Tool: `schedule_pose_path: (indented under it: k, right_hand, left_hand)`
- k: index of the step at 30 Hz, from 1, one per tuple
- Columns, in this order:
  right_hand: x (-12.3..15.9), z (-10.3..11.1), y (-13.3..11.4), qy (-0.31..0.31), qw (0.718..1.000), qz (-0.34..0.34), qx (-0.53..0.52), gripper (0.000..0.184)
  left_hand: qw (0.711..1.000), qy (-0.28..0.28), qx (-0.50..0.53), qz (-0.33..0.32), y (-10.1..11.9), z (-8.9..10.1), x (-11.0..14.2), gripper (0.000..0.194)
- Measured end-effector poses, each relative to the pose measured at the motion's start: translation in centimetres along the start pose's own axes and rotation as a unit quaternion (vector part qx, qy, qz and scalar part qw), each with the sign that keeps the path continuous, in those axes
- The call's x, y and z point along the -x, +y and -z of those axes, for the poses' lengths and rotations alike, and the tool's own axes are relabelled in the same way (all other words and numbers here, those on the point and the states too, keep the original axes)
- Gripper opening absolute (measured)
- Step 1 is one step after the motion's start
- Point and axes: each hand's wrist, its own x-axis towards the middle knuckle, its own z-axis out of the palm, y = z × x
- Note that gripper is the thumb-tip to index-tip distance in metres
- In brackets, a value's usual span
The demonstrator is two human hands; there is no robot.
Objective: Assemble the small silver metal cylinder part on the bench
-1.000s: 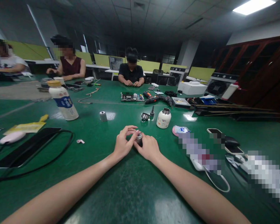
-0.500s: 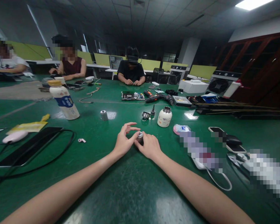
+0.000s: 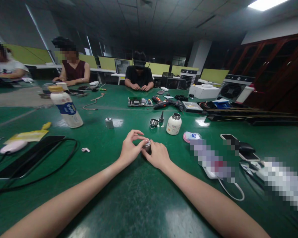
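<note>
A small silver metal cylinder (image 3: 147, 145) stands upright on the green table, with its round top showing between my hands. Curled around its right side, my right hand (image 3: 159, 154) grips it with thumb and fingers. The thumb and fingertips of my left hand (image 3: 131, 149) come together in a pinch at the cylinder's top; anything small between them is too hidden to make out. Farther off to the left, a similar metal cylinder (image 3: 109, 123) stands alone. Beyond my hands are a dark screwdriver-like bit (image 3: 161, 119) and a metal bottle lid (image 3: 153, 123).
Right of the lid stands a cream bottle (image 3: 174, 124) without its cap. To the left are a milk bottle (image 3: 67, 109), a pink earbud (image 3: 85, 150) and a black tablet (image 3: 29, 158) with a cable. A circuit board (image 3: 140, 102) and power drills (image 3: 172, 104) lie farther back. Several people sit opposite.
My left fingertips have closed in toward the thumb at the cylinder's top. My right hand keeps its grip. The whole view has shifted slightly.
</note>
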Motion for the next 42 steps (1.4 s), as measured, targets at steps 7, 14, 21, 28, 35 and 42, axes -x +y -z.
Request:
schedule_pose_path:
  k: [7, 14, 21, 28, 35, 42]
  right_hand:
    - [0.0, 0.2, -0.1, -0.012, 1.0, -0.002, 0.001, 0.039]
    - [0.0, 0.2, -0.1, -0.015, 1.0, -0.004, 0.009, 0.041]
    - [0.0, 0.2, -0.1, 0.0, 1.0, -0.004, 0.002, 0.042]
    - [0.0, 0.2, -0.1, -0.011, 1.0, -0.007, 0.004, 0.039]
    - [0.0, 0.2, 0.0, -0.009, 1.0, -0.003, -0.002, 0.043]
    - [0.1, 0.4, -0.2, -0.002, 1.0, -0.011, 0.004, 0.041]
  left_hand:
    - [1.0, -0.027, 0.004, 0.004, 0.5, -0.3, 0.0, 0.034]
    - [0.997, -0.048, 0.04, 0.038, 0.2, 0.0, -0.5, 0.032]
    - [0.973, -0.213, 0.071, 0.057, 0.5, 2.2, -2.7, 0.03]
    - [0.979, -0.201, -0.022, -0.015, 0.9, 2.4, -2.4, 0.028]
    - [0.984, -0.169, -0.049, -0.02, 1.1, 1.6, -1.7, 0.024]
    - [0.992, -0.071, -0.098, -0.028, 0.2, 2.6, -2.8, 0.028]
